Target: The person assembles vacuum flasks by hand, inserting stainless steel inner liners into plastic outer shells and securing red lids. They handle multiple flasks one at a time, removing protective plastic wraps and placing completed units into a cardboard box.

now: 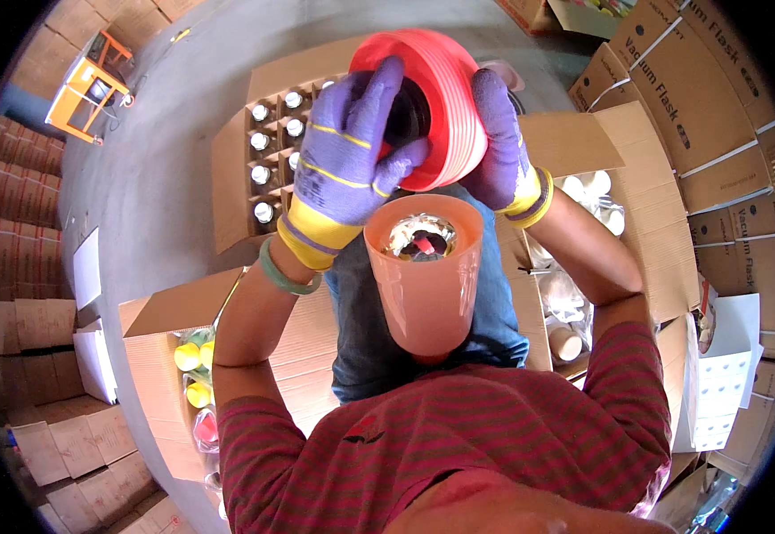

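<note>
Cartons (160, 383) lined the floor (169, 178); left grip (341, 156) and right grip (499, 147) clasped a red stack (455, 102), any shift seemingly needing both.

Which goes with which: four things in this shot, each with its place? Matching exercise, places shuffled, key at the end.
Things
1. Ridged red piece
2. Tall pink vessel
3. Silver-capped bottles
4. Orange cart

Places
A. In the compartments of an open carton
B. On the grey floor, far upper left of the picture
C. Between the left hand and the right hand
D. At the person's lap

Pairs: 1-C, 2-D, 3-A, 4-B
</note>
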The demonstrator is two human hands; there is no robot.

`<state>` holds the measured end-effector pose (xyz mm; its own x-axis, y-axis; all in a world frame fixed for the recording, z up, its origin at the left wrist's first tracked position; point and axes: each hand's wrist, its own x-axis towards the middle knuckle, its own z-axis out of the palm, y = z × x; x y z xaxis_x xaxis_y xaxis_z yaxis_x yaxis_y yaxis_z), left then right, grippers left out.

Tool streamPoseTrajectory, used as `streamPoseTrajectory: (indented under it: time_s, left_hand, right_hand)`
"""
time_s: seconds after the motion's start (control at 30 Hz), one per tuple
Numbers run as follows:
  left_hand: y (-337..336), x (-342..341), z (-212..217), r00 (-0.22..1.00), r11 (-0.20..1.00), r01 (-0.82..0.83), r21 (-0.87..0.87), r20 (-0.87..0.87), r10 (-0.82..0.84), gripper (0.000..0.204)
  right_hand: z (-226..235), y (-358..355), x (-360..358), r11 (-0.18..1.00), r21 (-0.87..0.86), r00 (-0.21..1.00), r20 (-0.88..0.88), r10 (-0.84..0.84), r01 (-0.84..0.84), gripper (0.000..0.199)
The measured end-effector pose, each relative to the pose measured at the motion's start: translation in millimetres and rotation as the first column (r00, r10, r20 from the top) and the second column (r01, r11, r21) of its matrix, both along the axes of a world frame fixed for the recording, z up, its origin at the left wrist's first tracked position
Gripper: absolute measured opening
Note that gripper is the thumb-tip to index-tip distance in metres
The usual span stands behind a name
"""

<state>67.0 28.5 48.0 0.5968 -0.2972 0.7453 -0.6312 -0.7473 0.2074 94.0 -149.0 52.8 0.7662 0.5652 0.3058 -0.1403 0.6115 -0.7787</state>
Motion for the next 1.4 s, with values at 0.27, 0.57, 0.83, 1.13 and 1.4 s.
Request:
streamPoseTrajectory:
  time_s: [0.27, 0.57, 0.83, 1.13, 1.4]
  left_hand:
    - [-1, 12, 0, 0.999, 0.999, -0.006, -0.037, 0.034, 0.008, 0.057]
    - [4, -4, -6, 0.715, 0.576, 0.179, -0.798, -0.297, -0.633, 0.042]
    - [10, 3, -9, 0.631, 0.469, 0.021, -0.883, -0.352, -0.691, 0.043]
    - [5, -3, 9, 0.998, 0.998, -0.047, 0.049, 0.045, 0.045, 0.05]
    - [-17, -27, 8, 0.984, 0.953, 0.117, -0.278, -0.1, -0.15, 0.045]
  right_hand:
    - [-31, -2, -2, 0.994, -0.109, 0.994, 0.113, 0.001, 0.012, 0.069]
    - [13, -5, 11, 0.734, 0.199, -0.226, 0.972, -0.063, 0.65, 0.083]
    - [-10, -4, 15, 0.77, 0.073, 0.113, 0.976, -0.185, 0.634, 0.09]
    - [0, 1, 1, 0.97, -0.063, 0.972, -0.035, 0.231, -0.233, 0.07]
    - [-9, 6, -11, 0.97, 0.009, 0.935, 0.261, -0.238, 0.244, 0.109]
